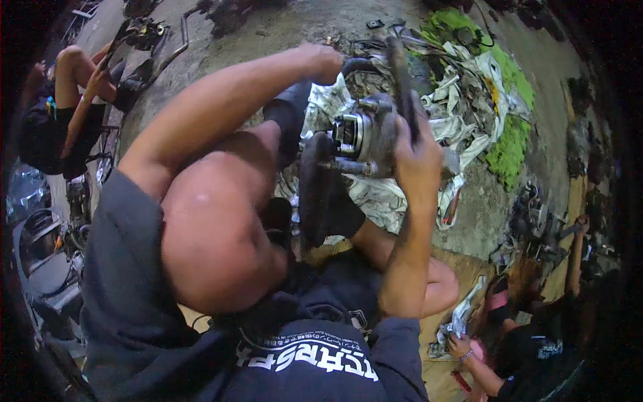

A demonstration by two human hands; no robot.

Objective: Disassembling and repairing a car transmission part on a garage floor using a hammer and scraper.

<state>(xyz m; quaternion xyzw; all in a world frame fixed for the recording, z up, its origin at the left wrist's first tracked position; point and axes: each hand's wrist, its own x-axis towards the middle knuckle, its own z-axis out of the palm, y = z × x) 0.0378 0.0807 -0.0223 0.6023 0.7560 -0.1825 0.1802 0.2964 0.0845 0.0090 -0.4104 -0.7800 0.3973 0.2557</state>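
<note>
A greasy metal machine part [382,137] with a round, ring-like opening on its left lies in front of me. The dark sole of a foot [315,187] is close against its left side. My right hand [418,151] is over the part's right side, closed round a long dark bar [400,74] that points away from me. My left hand [325,63] is a closed fist beyond the part, beside a dark curved piece [362,65]. What that fist holds, if anything, is hidden.
Crumpled, dirty white plastic sheeting [465,127] spreads under and right of the part, with bright green material [512,147] beyond. A red-handled tool [451,209] lies nearby. Other people sit at far left [74,114] and lower right [529,355]. Metal parts [532,224] are heaped to the right.
</note>
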